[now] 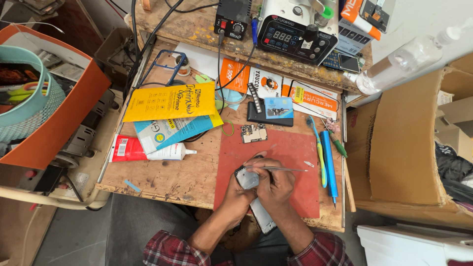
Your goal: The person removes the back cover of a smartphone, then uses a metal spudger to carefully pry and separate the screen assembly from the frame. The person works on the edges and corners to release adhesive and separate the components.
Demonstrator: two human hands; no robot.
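left hand (240, 189) cupped under an opened phone (253, 194), fingers wrapped tight on its edges, at 6 o'clock on the red mat (288, 148). right hand (276, 184) just beside at 3 o'clock, fingers pinched together on thin tweezers (283, 169) (tips pointing toward 3 o'clock). small circuit board (254, 133) at 12 o'clock from the phone, off the mat's top edge. glue tube (148, 150) at 9 o'clock; blue screwdriver (329, 165) at 3 o'clock on the wooden bench (162, 177).
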